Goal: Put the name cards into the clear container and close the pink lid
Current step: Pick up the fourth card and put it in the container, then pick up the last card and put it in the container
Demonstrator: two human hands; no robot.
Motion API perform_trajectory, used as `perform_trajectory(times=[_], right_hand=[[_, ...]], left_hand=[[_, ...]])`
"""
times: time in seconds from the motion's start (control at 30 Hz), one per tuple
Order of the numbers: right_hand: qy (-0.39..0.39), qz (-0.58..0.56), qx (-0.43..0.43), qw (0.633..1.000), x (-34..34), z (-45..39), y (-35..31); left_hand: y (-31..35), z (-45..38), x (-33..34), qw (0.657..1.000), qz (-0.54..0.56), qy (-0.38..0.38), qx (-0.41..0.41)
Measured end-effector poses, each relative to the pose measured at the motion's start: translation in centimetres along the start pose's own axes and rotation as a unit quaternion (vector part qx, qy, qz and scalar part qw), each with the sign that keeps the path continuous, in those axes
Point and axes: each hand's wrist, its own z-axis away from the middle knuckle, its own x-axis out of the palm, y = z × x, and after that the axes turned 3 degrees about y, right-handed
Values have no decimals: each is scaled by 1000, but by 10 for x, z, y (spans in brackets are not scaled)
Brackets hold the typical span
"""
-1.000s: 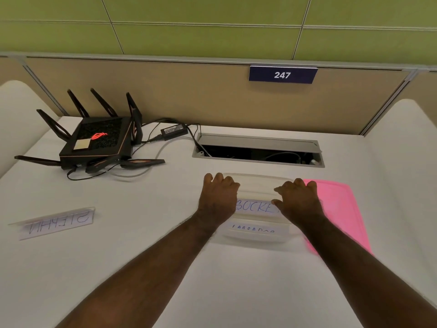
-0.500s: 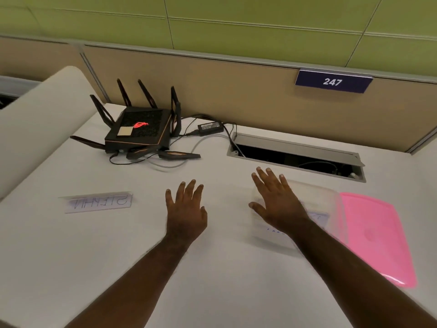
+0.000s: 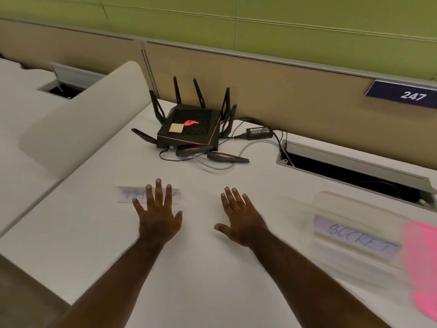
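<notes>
A clear-cased name card (image 3: 128, 195) with handwritten letters lies flat on the white desk. My left hand (image 3: 159, 214) is spread open with its fingers over the middle of that card. My right hand (image 3: 238, 218) hovers open to the right of it, holding nothing. At the right stands the clear container (image 3: 350, 210), blurred, with a card reading SOCKET (image 3: 357, 236) inside it. The pink lid (image 3: 423, 268) lies on the desk just right of the container, cut off by the frame edge.
A black router (image 3: 189, 131) with upright antennas, its power brick (image 3: 259, 132) and cables sit at the back of the desk. An open cable tray (image 3: 350, 164) is recessed behind the container. A curved white divider (image 3: 78, 119) borders the desk on the left.
Both hands left the container and moved left across the desk; my left hand now covers the loose name card. The view swung left, pushing container and lid to the right edge.
</notes>
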Motion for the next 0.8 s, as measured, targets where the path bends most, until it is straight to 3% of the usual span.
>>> perform_trajectory(times=[0.27, 0.43, 0.53, 0.67, 0.8], right_hand=[[-19, -16, -38, 999, 13, -62, -72], [-52, -57, -45, 996, 13, -86, -93], [-70, -77, -48, 993, 13, -93, -100], [-79, -132, -32, 988, 13, -94, -101], [-75, -204, 6, 976, 10, -89, -97]], left_hand=[[-75, -24, 17, 998, -42, -37, -22], [-93, -38, 18, 994, -79, -74, 8], [-94, -46, 12, 996, -66, -40, 47], [-93, -55, 3, 992, -28, 60, 112], [-84, -53, -6, 993, 26, 55, 101]])
